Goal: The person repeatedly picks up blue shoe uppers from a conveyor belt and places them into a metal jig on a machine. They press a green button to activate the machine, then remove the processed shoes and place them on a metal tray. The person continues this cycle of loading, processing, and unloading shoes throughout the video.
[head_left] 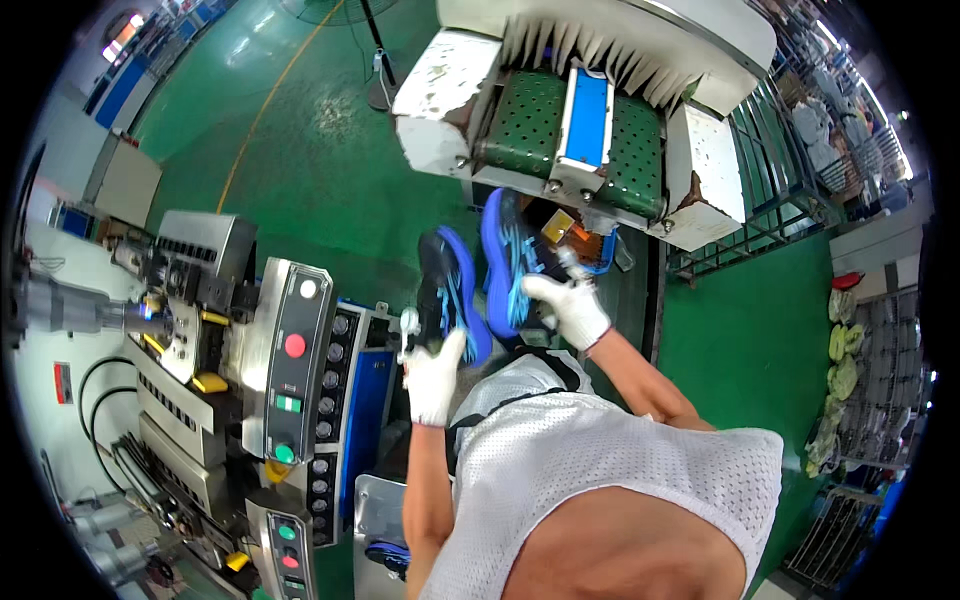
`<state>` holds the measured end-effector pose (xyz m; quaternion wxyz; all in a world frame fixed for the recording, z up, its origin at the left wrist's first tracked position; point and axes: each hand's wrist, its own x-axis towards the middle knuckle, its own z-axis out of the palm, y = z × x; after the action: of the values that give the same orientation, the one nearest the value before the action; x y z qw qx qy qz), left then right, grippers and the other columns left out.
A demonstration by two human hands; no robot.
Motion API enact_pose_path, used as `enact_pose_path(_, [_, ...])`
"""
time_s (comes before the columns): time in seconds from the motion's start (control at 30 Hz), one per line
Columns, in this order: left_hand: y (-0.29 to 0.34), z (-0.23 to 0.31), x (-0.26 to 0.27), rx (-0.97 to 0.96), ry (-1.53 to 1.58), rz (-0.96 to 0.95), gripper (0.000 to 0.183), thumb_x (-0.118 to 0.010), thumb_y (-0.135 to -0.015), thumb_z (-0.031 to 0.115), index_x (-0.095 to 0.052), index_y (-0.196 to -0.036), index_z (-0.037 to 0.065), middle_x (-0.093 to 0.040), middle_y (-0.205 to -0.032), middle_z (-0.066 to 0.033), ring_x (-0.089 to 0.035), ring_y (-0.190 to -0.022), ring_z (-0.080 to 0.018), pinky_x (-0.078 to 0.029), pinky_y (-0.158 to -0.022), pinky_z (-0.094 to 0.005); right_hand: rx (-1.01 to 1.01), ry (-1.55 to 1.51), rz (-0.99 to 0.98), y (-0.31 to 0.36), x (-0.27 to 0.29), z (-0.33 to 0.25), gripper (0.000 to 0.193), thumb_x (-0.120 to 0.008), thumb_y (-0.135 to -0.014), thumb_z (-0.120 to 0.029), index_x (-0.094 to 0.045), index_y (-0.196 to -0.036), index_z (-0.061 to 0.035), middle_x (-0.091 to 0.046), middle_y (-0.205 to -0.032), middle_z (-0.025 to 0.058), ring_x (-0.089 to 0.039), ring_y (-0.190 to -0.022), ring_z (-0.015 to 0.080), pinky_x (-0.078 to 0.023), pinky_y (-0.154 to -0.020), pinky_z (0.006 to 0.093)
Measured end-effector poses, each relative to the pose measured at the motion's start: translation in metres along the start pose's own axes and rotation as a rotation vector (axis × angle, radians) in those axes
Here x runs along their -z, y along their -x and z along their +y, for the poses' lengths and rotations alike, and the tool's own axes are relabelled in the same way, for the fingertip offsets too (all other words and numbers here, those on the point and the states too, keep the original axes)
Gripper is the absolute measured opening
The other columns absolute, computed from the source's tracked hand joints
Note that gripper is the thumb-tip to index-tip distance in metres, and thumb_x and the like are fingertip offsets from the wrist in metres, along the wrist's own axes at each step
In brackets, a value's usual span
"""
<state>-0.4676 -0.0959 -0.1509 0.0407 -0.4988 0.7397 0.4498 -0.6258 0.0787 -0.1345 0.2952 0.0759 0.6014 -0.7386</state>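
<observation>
Black-and-blue sneakers [508,262], held side by side before the far green belt [520,105], look light to me, soft-topped and springy-soled, best gripped at their near ends, where left hand [435,380] and right hand [568,306], partly curled, each hold one.

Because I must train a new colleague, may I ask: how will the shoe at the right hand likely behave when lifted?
The shoe will probably hold its shape, since its outline looks full, not collapsed. The thick blue-purple sole looks like foam, so it may be fairly light and slightly springy.
</observation>
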Motion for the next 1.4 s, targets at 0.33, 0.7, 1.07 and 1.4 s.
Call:
enact_pose_path(0.33, [-0.178, 0.319, -0.111, -0.828, 0.004, 0.004, 0.074, -0.069, -0.088, 0.039, -0.046, -0.145, -0.003, -0.062, -0.133, -0.0271, -0.061, -0.124, -0.039, -0.044, -0.108, -0.0435, 0.675, 0.889, 0.733, -0.162, 0.138, -0.149, 0.081, -0.08, -0.081, -0.027, -0.043, -0.148, -0.0009, -0.059, -0.136, 0.0258, -0.059, -0.125, 0.0398, -0.048, -0.104, 0.0433])
enact_pose_path(0.7, [-0.207, 0.315, -0.144, -0.962, 0.183, 0.076, 0.056, -0.059, -0.092, 0.04, -0.057, -0.127, -0.003, -0.063, -0.121, -0.0278, -0.062, -0.113, -0.0446, -0.048, -0.098, -0.0485, 0.89, 1.27, 0.771, -0.269, 0.148, -0.203, 0.053, -0.075, -0.086, -0.038, -0.063, -0.124, -0.0033, -0.066, -0.125, 0.0221, -0.063, -0.115, 0.0365, -0.049, -0.098, 0.0455])
enact_pose_path(1.07, [0.094, -0.306, 0.007, 0.089, -0.353, 0.383, 0.035, -0.049, -0.097, 0.035, -0.068, -0.096, 0.006, -0.07, -0.105, -0.0206, -0.068, -0.095, -0.0399, -0.055, -0.08, -0.0504, 0.405, 1.214, -1.166, -0.19, -0.111, 0.14, 0.047, -0.069, -0.095, -0.011, -0.054, -0.138, 0.0033, -0.065, -0.131, 0.0214, -0.065, -0.119, 0.0288, -0.053, -0.099, 0.039])
enact_pose_path(1.4, [0.454, -0.539, -0.104, 1.508, 0.28, 1.388, 0.035, -0.066, -0.093, 0.033, -0.065, -0.124, 0.016, -0.071, -0.114, -0.0091, -0.067, -0.109, -0.0296, -0.047, -0.094, -0.0512, 0.271, 1.713, -1.544, -0.096, -0.171, 0.337, 0.051, -0.073, -0.092, -0.02, -0.058, -0.135, 0.0011, -0.069, -0.121, 0.0168, -0.068, -0.106, 0.0252, -0.055, -0.09, 0.0356])
